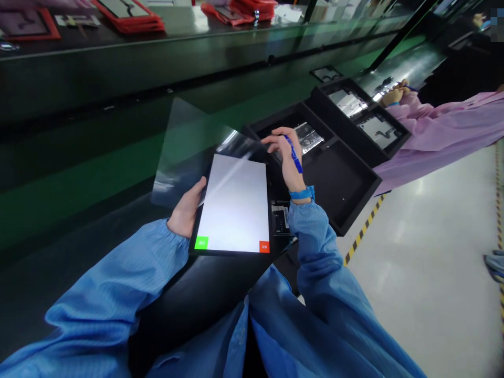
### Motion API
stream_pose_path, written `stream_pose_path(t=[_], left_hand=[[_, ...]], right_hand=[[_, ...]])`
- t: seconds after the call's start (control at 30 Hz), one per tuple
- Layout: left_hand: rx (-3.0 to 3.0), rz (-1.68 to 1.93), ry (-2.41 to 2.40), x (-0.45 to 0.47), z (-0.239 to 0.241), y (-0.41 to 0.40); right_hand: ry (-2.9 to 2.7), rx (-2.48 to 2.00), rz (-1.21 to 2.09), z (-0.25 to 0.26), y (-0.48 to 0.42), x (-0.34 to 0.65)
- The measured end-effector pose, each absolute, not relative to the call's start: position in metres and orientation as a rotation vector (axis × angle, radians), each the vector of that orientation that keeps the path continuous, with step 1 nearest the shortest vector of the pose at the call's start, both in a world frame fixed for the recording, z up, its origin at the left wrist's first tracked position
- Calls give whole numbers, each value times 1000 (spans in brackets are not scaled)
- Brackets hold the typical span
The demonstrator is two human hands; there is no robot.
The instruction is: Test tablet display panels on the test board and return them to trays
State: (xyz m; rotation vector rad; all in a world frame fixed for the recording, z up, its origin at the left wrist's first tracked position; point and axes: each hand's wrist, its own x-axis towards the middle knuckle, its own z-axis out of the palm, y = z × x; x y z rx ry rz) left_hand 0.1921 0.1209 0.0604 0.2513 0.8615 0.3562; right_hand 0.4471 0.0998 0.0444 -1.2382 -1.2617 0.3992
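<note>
A tablet (236, 205) with a lit white screen is held by its left edge in my left hand (189, 207), thumb on the front side. Green and red squares show at the screen's lower corners. A clear plastic film (185, 142) spreads over the tablet's upper part and past its top left. My right hand (289, 155) is raised at the tablet's upper right, with a blue pen (293, 155) held against it. Its fingertips are close to the film's right end; whether they touch it I cannot tell. A blue band (302, 193) circles my right wrist.
Black trays (354, 194) lie at the right, one holding a silvery part (309, 137). Beyond, another tray (399, 149) holds panels. A co-worker's pink sleeve (441, 123) is at the right. Red-wrapped panels (132, 18) rest on the shelf (181, 31) ahead.
</note>
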Motion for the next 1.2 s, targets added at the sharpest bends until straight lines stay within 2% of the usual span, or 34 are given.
stream_pose_path(t=[0.13, 0.3, 0.4, 0.5, 0.67, 0.8, 0.93, 1.2], left_hand=[[316, 436, 829, 193, 56, 120], [295, 424, 808, 194, 52, 117], [283, 410, 790, 192, 52, 116], [289, 411, 792, 189, 48, 115], [268, 429, 809, 185, 32, 111], [264, 455, 874, 180, 24, 110], [250, 545, 1040, 164, 20, 110], [209, 601, 1227, 151, 9, 116]], right_hand=[[-1249, -1390, 67, 68, 72, 442], [-1893, -1417, 271, 87, 41, 402], [-2195, -1446, 332, 76, 37, 377], [-2266, -1481, 268, 52, 34, 362], [-2174, -1471, 192, 23, 20, 349], [-1985, -1474, 100, 31, 7, 358], [-1606, -1658, 1, 29, -13, 394], [-1290, -1952, 133, -46, -39, 440]])
